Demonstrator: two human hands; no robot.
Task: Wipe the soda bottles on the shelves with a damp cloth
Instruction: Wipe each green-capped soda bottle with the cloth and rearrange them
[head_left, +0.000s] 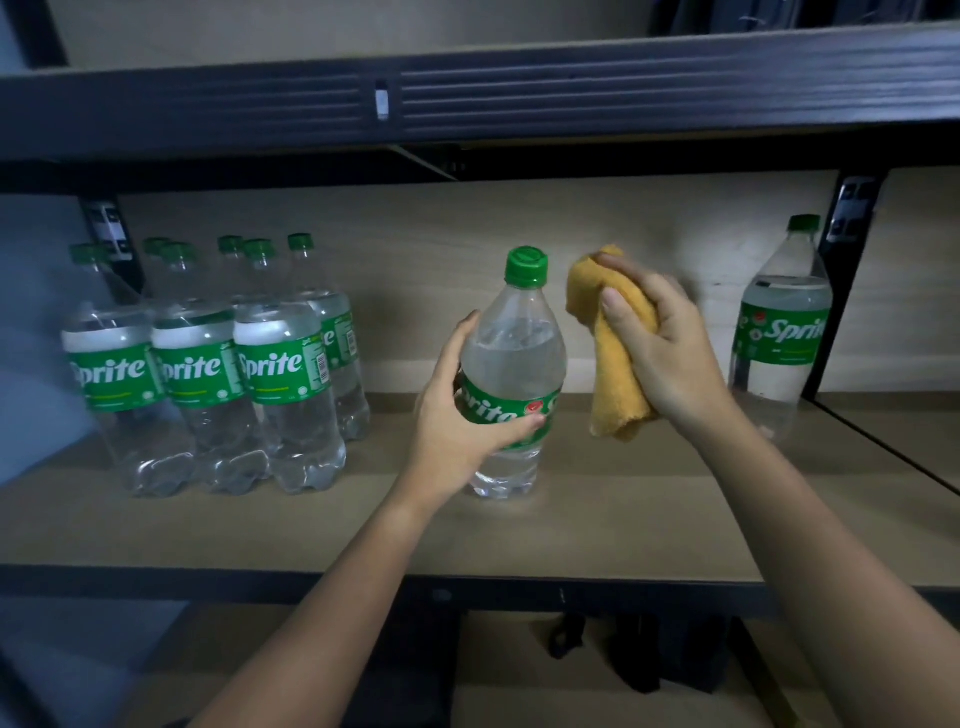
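A clear Sprite bottle (514, 358) with a green cap stands upright in the middle of the wooden shelf (363, 525). My left hand (460, 410) grips it around the green label. My right hand (660, 343) holds a bunched yellow cloth (613, 364) just right of the bottle's upper half; cloth and bottle look slightly apart. Several more Sprite bottles (208, 364) stand grouped at the left. One single Sprite bottle (779, 332) stands at the far right.
A dark metal shelf beam (467, 98) runs overhead. A black upright post (847, 270) stands behind the right bottle. The shelf's dark front edge (260, 584) runs below my forearms, with dark objects on the lower level.
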